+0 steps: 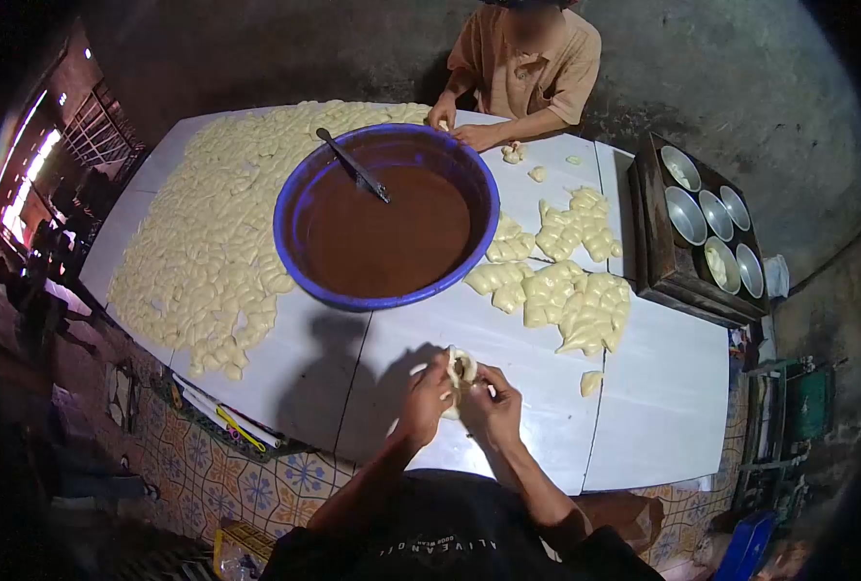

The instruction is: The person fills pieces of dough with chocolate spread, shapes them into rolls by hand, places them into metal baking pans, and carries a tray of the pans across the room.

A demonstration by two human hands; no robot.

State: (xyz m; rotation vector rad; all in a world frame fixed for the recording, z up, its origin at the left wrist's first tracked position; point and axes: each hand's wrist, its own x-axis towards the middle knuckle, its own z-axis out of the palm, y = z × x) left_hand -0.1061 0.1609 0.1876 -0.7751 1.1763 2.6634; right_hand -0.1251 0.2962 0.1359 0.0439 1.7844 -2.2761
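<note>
Near the table's front edge, my left hand (425, 399) is closed around the side of a piece of pale dough (461, 359), its edge curled round a dark brown filling. My right hand (493, 405) meets the same piece from the other side, fingers bent and pressed to it, slightly blurred. Below the hands, partly hidden, is more pale dough (451, 412). Beyond them stands a blue basin (290, 259) of brown paste (382, 237), with a dark-handled utensil (353, 167) lying across its far rim. One small dough piece (591, 383) lies to the right.
Many shaped dough pieces (193, 257) cover the table's left side. Flattened dough pieces (552, 295) lie right of the basin. A wooden crate (649, 242) with several metal bowls (685, 215) stands at the right edge. Across the table, a person (527, 73) handles dough.
</note>
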